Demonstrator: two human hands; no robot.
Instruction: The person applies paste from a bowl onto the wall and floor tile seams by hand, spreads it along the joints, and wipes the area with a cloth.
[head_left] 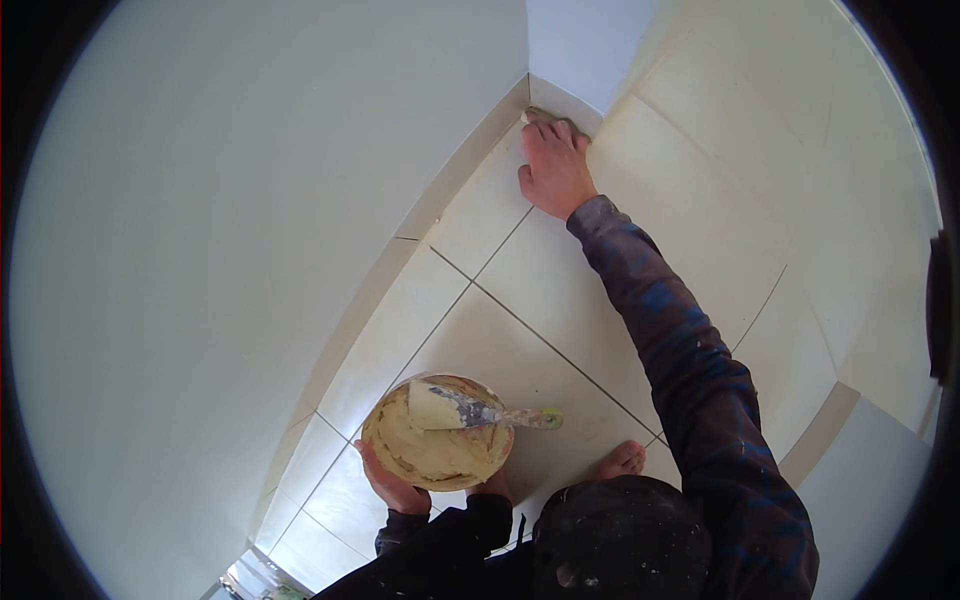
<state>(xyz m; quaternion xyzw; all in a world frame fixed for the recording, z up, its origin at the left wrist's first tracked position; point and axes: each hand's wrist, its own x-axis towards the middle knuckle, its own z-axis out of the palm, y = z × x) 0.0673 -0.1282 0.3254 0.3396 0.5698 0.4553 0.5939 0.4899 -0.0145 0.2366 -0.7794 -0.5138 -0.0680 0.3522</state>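
Observation:
My left hand (pixel 392 486) grips the side of a round tub (pixel 366 425) of cream-coloured putty (pixel 440 455), near the bottom of the view. A putty knife (pixel 455 408) lies across the tub, its blade smeared with putty and its handle sticking out past the right rim. Far ahead, my right hand (pixel 555 165) is stretched into the corner where two walls meet the floor. Its fingers are bent over a small greyish-brown piece, a cloth or sponge (pixel 575 130), pressed low by the skirting. The palm hides most of that piece.
Beige tile skirting (pixel 425 215) runs along the pale wall (pixel 250 200) on the left. Cream floor tiles (pixel 560 270) with dark joints spread between the walls. A bare foot (pixel 622 458) stands right of the tub. Another wall end (pixel 860 470) with skirting juts in at lower right.

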